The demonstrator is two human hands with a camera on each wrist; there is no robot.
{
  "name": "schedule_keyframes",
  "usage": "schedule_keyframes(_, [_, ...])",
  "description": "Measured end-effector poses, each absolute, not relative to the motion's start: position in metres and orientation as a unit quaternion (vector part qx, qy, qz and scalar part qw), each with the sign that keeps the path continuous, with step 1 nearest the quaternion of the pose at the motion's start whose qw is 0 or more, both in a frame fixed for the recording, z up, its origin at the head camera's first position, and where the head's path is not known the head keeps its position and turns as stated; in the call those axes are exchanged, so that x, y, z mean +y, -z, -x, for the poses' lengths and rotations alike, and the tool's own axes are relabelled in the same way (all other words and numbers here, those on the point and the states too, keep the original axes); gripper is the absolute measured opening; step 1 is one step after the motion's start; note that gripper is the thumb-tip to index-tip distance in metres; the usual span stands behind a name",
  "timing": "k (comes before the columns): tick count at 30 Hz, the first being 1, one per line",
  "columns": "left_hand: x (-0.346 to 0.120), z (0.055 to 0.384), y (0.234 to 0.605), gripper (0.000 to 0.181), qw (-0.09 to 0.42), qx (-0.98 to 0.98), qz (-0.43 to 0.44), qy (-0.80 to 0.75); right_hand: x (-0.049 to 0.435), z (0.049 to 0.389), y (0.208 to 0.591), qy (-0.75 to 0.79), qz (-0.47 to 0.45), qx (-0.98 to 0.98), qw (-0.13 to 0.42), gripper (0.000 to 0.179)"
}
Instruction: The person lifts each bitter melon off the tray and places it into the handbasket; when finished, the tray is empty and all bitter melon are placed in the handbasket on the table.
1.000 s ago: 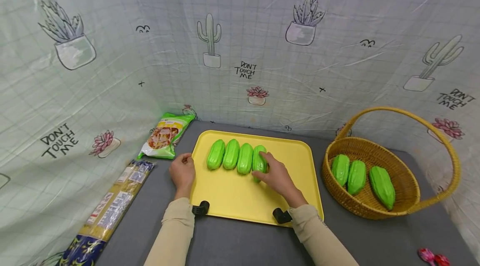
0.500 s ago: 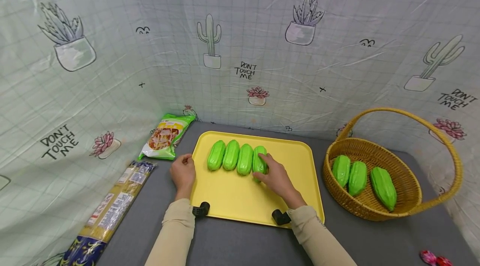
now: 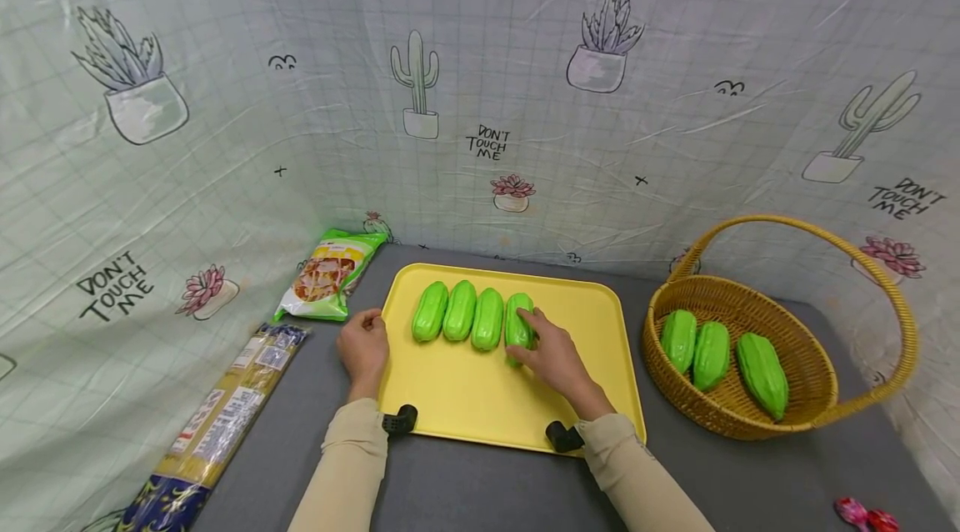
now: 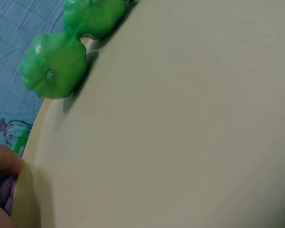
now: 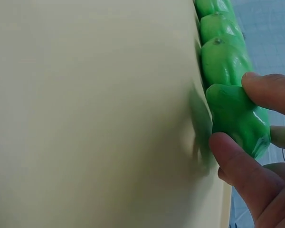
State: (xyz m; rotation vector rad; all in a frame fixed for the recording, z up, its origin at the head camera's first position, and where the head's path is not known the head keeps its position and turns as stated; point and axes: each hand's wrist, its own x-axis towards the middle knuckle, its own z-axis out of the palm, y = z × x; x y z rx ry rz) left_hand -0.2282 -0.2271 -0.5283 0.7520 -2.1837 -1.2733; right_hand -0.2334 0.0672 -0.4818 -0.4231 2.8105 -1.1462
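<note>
My right hand [image 3: 555, 357] holds the rightmost green gourd [image 3: 519, 323], a shiny ridged one, between thumb and fingers. In the right wrist view, the thumb lies on the near side of this gourd [image 5: 240, 116] and a finger on its upper side. Three more gourds [image 3: 460, 311] lie side by side to its left on the yellow tray [image 3: 465, 399]. My left hand [image 3: 365, 348] is at the tray's left edge with its fingers bent; in the left wrist view, a fingertip meets the rim [image 4: 31, 190]. Its other fingers are mostly hidden.
A wicker basket [image 3: 693, 411] with a tall handle stands right of the tray, three green gourds [image 3: 761, 373] inside. Left of the tray lie a green-and-white food packet [image 3: 330, 273] and a long noodle packet [image 3: 225, 424]. Red wrapped candies [image 3: 866, 513] sit at the lower right.
The gap between the held gourd and the one to its left looks slightly wider. Both hands stay in nearly the same place, and the head view shifts a little.
</note>
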Motion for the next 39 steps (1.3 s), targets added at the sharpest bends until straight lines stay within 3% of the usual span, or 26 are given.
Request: schedule_keyframes(39, [-0.227,0.227,0.527,0.024,0.243,-0.802,-0.274,0.472,0.112,0.212,0.44,0.409,0.169,0.897,-0.014,0.076])
